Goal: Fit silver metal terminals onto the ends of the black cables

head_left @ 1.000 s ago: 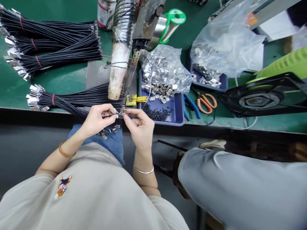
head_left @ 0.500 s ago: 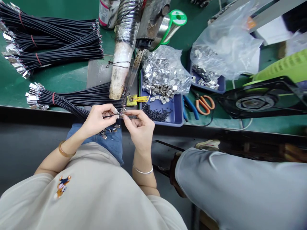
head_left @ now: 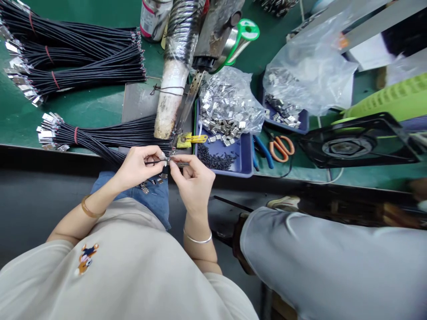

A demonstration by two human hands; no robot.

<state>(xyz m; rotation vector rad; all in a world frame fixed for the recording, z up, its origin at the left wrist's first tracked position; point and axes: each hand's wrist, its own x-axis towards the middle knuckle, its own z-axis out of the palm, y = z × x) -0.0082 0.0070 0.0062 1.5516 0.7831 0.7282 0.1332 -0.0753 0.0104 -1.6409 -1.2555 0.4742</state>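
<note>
My left hand point(head_left: 139, 167) is closed in a pinch on a black cable point(head_left: 151, 163) at the bench's front edge. Fingertip to fingertip with it, my right hand point(head_left: 194, 180) pinches something at the cable's end, too small and covered to make out. A thin dark strip shows under the right fingers. Just behind the hands lies a banded bundle of black cables point(head_left: 110, 134) with metal connectors at its left end. Above the fingertips reach the soldering iron's metal rods point(head_left: 187, 109), beside a wrapped tube point(head_left: 167, 111). Several loose metal connectors point(head_left: 145, 186) lie on my lap.
A blue tray point(head_left: 246, 153) at right holds bagged metal shells and small black pieces. Farther right are blue-handled pliers point(head_left: 264, 152), orange-handled scissors point(head_left: 282, 148) and a black fan point(head_left: 356, 142). A solder spool point(head_left: 248, 30) stands behind. Another person's grey-clad leg point(head_left: 316, 258) is beside me.
The view has shifted slightly, so the bench things sit a little differently in the picture. Both hands keep their pinch at the cable's end, with only small finger movement.
</note>
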